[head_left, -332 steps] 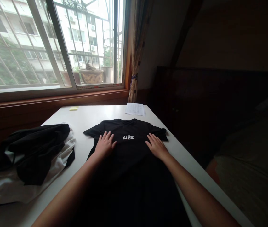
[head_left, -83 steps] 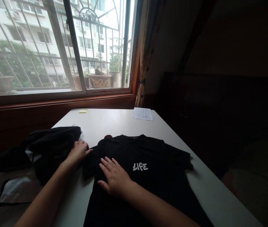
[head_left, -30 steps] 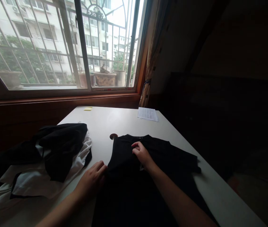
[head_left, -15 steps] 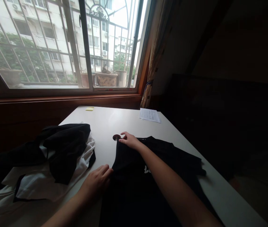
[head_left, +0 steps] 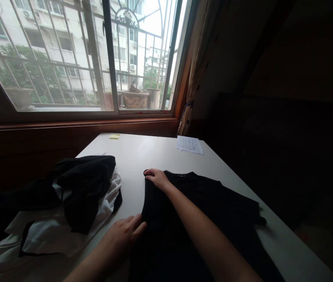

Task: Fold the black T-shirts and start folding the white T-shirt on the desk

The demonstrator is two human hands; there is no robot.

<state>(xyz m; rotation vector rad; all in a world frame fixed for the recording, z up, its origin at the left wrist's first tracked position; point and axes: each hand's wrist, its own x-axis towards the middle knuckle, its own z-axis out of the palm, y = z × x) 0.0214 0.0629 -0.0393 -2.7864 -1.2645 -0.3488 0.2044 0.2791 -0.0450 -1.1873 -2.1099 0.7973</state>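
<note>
A black T-shirt (head_left: 213, 211) lies spread on the white table, its neckline at the far side and one sleeve reaching to the right. My left hand (head_left: 129, 231) is closed on the shirt's left edge, thumb and fingers pinching the cloth. Farther up that same edge, my right hand (head_left: 157, 179) has its fingers closed on the upper left corner of the shirt. My right forearm crosses over the middle of the shirt and hides part of it.
To the left sits a heap of black and white clothes (head_left: 87, 188). Printed papers (head_left: 190, 145) and yellow sticky notes (head_left: 114, 136) lie toward the far edge of the white table (head_left: 143, 150). A round hole in the tabletop is partly covered by my right hand. Beyond stands a barred window.
My right hand has shifted slightly left along the shirt's corner, now over the table hole. White lettering seen before on the shirt is now hidden. The view has turned slightly left.
</note>
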